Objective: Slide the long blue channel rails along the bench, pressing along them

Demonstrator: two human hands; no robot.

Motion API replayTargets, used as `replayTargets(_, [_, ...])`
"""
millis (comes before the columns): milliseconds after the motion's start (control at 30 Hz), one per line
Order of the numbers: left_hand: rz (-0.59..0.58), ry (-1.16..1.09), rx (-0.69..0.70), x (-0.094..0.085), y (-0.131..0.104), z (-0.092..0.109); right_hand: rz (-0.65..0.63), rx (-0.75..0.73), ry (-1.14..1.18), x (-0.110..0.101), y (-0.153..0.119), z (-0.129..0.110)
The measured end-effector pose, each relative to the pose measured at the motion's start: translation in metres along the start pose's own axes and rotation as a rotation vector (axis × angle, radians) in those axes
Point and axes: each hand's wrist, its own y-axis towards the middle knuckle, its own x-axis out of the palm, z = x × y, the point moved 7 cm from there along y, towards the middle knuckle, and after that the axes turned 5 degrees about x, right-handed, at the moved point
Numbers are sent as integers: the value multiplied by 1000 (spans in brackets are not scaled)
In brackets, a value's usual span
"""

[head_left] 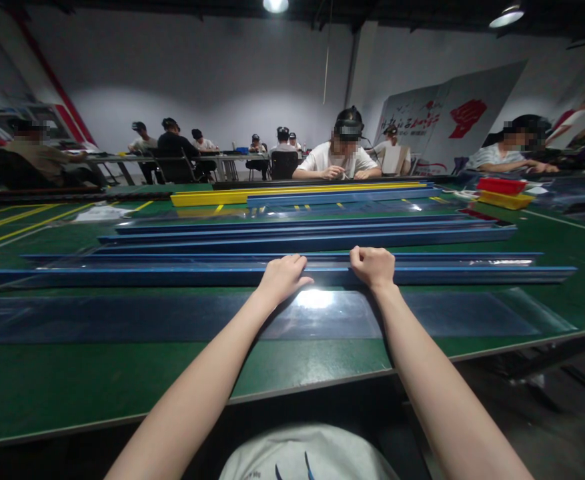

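A long blue plastic channel strip [182, 277] lies crosswise on the green table in front of me. My left hand [283, 275] grips its near upright edge, fingers over the top and thumb on the near side. Some distance to the right, my right hand [375, 267] is closed over the same edge, its fingers curled and partly hidden. Nearer to me, a clear flat plastic sheet [122, 317] lies under my forearms, with a bright light reflection between my wrists.
More blue channel strips [312, 239] lie parallel beyond, with a yellow strip [207, 199] farther back. Red [501, 186] and yellow [505, 199] bins stand at the back right. A person [339, 160] works across the table [317, 373], whose front edge is close to me.
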Motion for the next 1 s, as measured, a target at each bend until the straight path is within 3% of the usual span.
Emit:
replayTargets(833, [-3,12,13,4,0,2,59,-100,20,-5,-7,-10])
replayTargets(1000, [-9,6,8,4,0,2,43,-203,42,-6,-11,-27])
